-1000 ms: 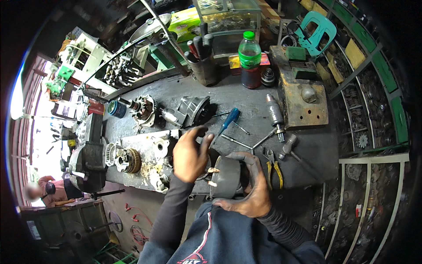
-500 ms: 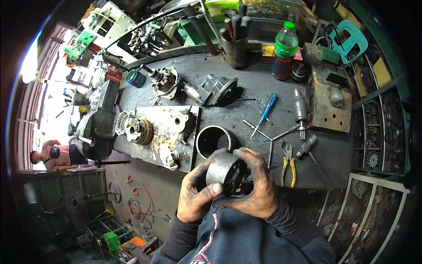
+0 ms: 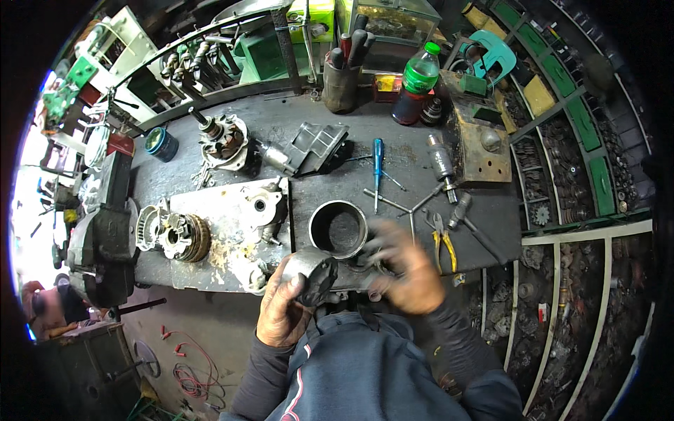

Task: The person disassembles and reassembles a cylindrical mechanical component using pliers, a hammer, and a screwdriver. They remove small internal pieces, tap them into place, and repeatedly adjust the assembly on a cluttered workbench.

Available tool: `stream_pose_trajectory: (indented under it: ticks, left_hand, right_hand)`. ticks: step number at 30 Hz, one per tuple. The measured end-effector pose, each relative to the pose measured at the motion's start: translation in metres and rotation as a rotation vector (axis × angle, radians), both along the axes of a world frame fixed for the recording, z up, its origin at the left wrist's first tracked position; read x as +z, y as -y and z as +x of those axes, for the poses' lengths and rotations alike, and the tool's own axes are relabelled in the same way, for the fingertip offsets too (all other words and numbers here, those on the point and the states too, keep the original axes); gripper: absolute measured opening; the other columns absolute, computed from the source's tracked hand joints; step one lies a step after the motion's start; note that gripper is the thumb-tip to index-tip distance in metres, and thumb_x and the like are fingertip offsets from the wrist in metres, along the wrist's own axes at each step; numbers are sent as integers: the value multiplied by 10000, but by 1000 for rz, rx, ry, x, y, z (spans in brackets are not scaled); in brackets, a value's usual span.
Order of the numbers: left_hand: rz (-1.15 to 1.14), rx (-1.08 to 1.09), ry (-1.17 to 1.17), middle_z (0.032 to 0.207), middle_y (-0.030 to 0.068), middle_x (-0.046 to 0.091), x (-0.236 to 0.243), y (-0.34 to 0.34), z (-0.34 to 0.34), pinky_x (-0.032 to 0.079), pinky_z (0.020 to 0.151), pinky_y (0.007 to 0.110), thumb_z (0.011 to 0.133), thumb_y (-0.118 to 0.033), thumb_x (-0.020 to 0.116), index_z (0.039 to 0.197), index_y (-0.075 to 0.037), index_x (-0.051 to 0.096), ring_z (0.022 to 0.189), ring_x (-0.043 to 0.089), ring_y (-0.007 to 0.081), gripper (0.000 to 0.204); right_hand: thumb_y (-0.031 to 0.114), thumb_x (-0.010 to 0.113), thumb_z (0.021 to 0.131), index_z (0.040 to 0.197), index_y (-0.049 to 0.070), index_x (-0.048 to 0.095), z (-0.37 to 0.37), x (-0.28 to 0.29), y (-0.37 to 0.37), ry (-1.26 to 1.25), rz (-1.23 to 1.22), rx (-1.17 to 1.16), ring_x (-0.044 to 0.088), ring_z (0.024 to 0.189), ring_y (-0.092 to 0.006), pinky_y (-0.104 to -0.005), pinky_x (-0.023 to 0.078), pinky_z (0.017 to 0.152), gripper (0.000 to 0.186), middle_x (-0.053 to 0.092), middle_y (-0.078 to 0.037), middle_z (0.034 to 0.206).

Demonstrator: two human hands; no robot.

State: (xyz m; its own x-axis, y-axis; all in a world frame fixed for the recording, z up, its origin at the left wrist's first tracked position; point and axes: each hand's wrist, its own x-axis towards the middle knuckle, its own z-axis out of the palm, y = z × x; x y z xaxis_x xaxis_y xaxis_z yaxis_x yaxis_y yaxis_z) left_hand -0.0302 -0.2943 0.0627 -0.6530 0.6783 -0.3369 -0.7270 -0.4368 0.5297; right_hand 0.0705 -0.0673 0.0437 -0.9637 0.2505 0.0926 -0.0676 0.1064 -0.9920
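Near the bench's front edge, my left hand [image 3: 282, 309] is closed around a short, thick round metal part [image 3: 313, 275], its side smooth grey and its facing end dark and uneven. My right hand [image 3: 408, 270] is off the part, to its right, with its fingers smeared by motion; whether anything is in them I cannot make out. Just beyond both hands stands an open metal ring [image 3: 338, 228] with a dark inside. To its right lie a three-armed wrench [image 3: 413, 210], a blue screwdriver [image 3: 378, 165], yellow-handled pliers [image 3: 444, 245] and a hammer [image 3: 477, 228].
A stained board [image 3: 232, 238] on the left bears a copper-wound ring [image 3: 186, 238] and a metal housing [image 3: 263, 207]. Behind it sit a rotor [image 3: 219, 137] and a finned casing [image 3: 316, 147]. A green-capped bottle [image 3: 415, 88], a tool cup [image 3: 340, 88] and a rusty metal block [image 3: 484, 151] stand farther back.
My right hand has let go of the round metal part and moved right. My left hand keeps the part, now lower and farther left. The whole view has shifted.
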Motion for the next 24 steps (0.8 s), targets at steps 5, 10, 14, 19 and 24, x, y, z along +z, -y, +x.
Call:
stream_pose_trajectory:
  ticks: [5, 10, 14, 19, 24]
  left_hand:
    - [-36, -97, 61, 1290, 198, 656, -11, 5, -12, 606, 850, 488, 983, -413, 624, 1423, -7, 497, 1135, 675, 332, 612]
    - [46, -30, 59, 1277, 173, 649, -5, -16, -6, 618, 820, 479, 968, -387, 652, 1423, -10, 498, 1084, 685, 284, 610]
    - [45, 17, -6, 1267, 176, 646, 5, -32, 0, 616, 845, 448, 965, -361, 658, 1412, 21, 500, 1085, 683, 275, 609]
    - [-19, 97, -52, 1217, 210, 644, 8, -45, 7, 623, 855, 452, 858, -351, 711, 1358, 59, 499, 1059, 686, 283, 680]
    - [-64, 96, -59, 1287, 229, 625, 2, -50, 5, 611, 886, 495, 802, -343, 731, 1410, 32, 480, 1112, 673, 341, 758]
  right_hand:
    - [335, 799, 866, 1202, -29, 627, 51, -40, -101, 666, 1072, -492, 600, 1119, -486, -496, 507, 971, 524, 610, -282, 1170]
    - [323, 827, 824, 1263, -44, 525, 78, -109, -113, 743, 1020, -300, 586, 1120, -475, -532, 491, 943, 646, 571, -282, 1232]
    - [234, 770, 857, 1193, -30, 533, 77, -107, -126, 689, 1003, -393, 587, 1075, -498, -538, 496, 917, 489, 607, -281, 1133]
    - [264, 636, 979, 1301, 7, 511, 73, -3, -93, 447, -356, -358, 692, 813, -287, -389, 573, 637, 431, 671, -218, 1100]
    - [306, 686, 964, 1339, -22, 462, 58, 73, -23, 419, -914, 194, 632, 762, -182, -321, 544, 634, 546, 638, -175, 1013]
